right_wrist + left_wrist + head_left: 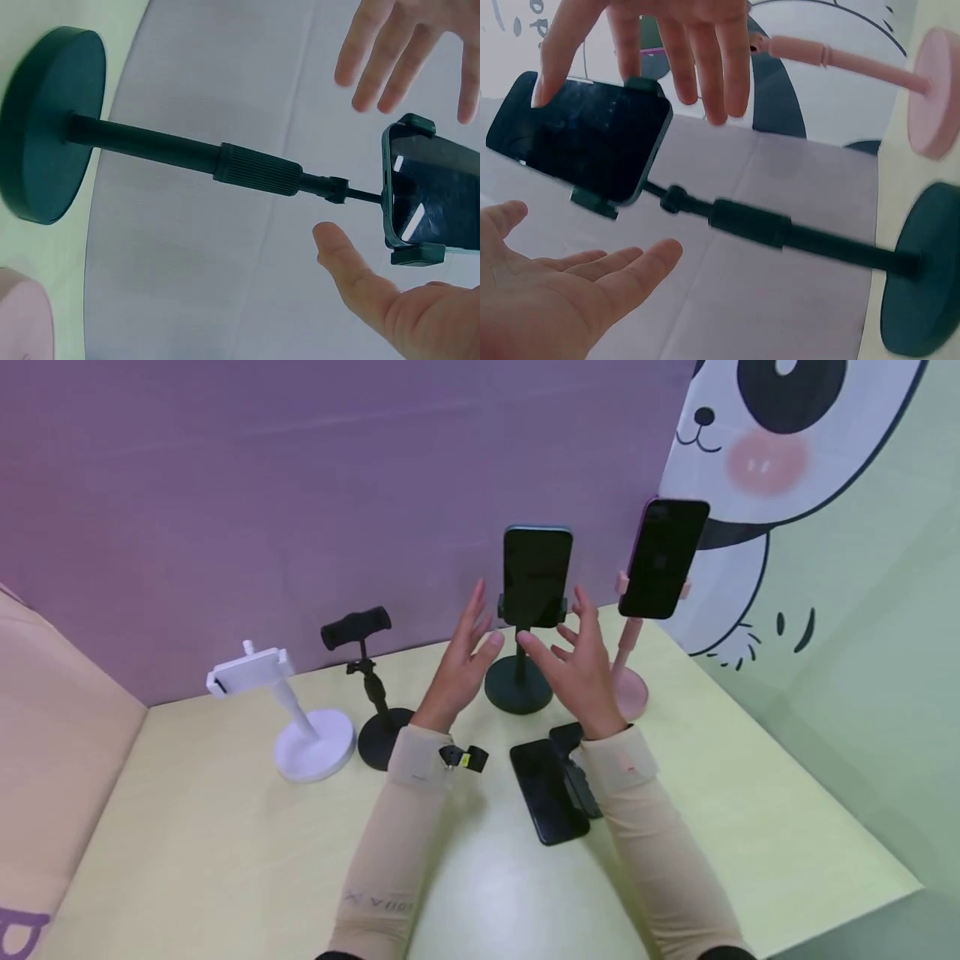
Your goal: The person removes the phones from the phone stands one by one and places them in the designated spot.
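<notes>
A phone (537,572) with a dark screen stands upright in the clamp of a dark green phone stand (517,687). My left hand (459,670) is held to the left of it, fingers extended and apart from the phone. On the other side my right hand (581,672) is likewise spread, holding nothing. The left wrist view shows the phone (585,139) between both hands, its clamp pads gripping its long edges. In the right wrist view, the stand's ribbed collar (259,169) and round base (56,127) are visible, with a gap between my right thumb and the phone.
A pink stand (630,689) holding another phone (665,560) is at the right. To the left are a white stand (313,747) and a black stand (381,739), both without phones. A phone (547,793) lies flat beside a folded black stand (581,781), partly behind my right wrist.
</notes>
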`<state>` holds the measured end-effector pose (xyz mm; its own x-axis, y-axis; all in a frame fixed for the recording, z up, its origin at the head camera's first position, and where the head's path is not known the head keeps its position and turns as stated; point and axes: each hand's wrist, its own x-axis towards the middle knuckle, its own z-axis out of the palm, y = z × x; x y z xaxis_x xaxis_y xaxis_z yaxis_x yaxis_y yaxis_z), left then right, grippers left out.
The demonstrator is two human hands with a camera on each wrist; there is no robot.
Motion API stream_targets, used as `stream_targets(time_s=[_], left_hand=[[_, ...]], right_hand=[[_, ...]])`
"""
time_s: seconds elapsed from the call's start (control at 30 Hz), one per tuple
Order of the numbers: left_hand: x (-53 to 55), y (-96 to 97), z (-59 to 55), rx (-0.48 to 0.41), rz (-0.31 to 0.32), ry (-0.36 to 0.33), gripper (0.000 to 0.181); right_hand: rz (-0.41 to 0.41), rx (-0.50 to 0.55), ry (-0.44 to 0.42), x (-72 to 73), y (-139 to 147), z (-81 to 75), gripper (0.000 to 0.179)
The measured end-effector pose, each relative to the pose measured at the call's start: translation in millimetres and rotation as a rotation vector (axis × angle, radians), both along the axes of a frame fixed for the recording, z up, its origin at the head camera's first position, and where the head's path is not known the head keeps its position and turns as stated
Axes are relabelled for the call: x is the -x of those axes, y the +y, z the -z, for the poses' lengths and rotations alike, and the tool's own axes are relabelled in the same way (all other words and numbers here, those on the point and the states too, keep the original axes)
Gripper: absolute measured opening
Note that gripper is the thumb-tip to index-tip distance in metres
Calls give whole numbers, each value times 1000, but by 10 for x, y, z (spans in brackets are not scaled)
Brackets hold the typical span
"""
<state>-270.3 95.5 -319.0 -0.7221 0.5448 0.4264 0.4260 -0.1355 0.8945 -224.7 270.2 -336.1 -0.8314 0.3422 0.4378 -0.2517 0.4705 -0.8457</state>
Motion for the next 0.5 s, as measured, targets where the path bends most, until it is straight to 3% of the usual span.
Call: stream_targets(time_s=[0.27,0.5], left_hand=[[3,104,-36,-59,23,-21,65],[164,182,102,-107,117,-37,62]], right_hand=[[-46,43,14,58,-19,-42,89],[-113,40,87,-62,-123,-220,75]])
